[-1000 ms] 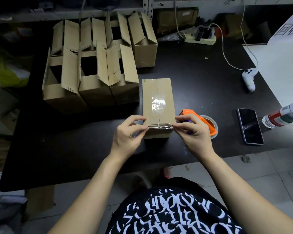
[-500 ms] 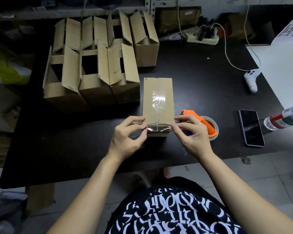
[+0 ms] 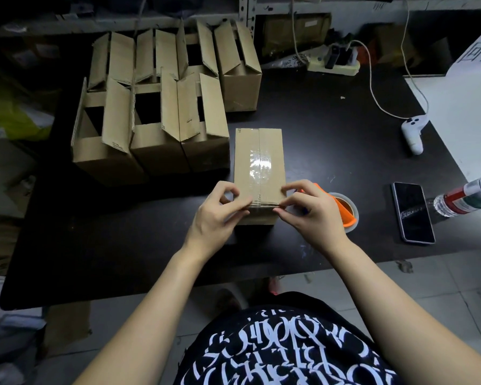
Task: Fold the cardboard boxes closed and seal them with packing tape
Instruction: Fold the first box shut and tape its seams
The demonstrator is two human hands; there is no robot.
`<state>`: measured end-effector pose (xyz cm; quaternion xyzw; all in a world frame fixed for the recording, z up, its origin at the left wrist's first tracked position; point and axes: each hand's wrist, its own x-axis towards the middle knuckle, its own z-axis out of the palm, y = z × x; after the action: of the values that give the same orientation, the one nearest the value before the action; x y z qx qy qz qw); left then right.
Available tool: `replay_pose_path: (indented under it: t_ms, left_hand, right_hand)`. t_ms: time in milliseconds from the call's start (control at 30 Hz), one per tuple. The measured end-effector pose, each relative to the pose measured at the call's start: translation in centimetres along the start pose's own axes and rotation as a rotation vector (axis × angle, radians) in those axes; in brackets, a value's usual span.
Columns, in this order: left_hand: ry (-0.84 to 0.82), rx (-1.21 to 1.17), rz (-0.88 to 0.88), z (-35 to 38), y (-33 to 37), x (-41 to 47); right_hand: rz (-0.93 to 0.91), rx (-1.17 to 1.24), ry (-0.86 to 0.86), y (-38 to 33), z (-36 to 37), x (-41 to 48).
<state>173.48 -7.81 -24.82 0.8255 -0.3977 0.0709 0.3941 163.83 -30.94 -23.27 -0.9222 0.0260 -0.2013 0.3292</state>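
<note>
Taped box (image 3: 258,162) mid-table (image 3: 331,134), long axis near-far, directly beyond my fingertips. My left hand (image 3: 220,215) and right hand (image 3: 308,215) each pinch tape end (image 3: 263,204), thumb to forefinger, at near top edge. Both equally close. Fold-down goes toward me, over near face.

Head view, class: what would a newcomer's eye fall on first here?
First, the closed box in the middle, where the left hand and right hand pinch the shiny tape strip at its near edge. Then the cluster of open boxes behind it to the left, and the orange tape dispenser beside the right hand.
</note>
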Motion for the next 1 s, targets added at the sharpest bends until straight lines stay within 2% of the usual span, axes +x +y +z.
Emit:
replay_pose_path:
  t_ms: [333, 433, 533, 600, 667, 833, 1000]
  left_hand:
    - [0.004, -0.144, -0.069, 0.7, 0.3, 0.8]
    - [-0.042, -0.28, -0.107, 1.3, 2.1, 1.1]
    - [0.033, -0.364, -0.244, 0.8, 3.4, 2.2]
    - [0.132, -0.313, -0.332, 0.1, 2.9, 3.6]
    - [0.146, -0.266, -0.426, -0.5, 1.3, 5.4]
    - [0.023, -0.194, -0.529, -0.1, -1.8, 9.9]
    - [-0.17, -0.25, -0.603, 1.2, -2.5, 10.7]
  right_hand:
    - [0.092, 0.122, 0.034, 0.7, -0.3, 0.0]
    - [0.261, 0.163, 0.112, 1.5, -0.7, -0.6]
    - [0.471, 0.2, 0.183, 1.3, -1.3, -1.0]
    - [0.499, 0.163, 0.237, 0.4, -1.4, -1.4]
    - [0.475, 0.19, 0.258, -0.8, -1.0, -1.7]
    - [0.53, 0.332, 0.124, -2.8, 0.8, -2.4]
    - [0.648, 0.44, 0.142, -3.1, 0.5, -2.7]
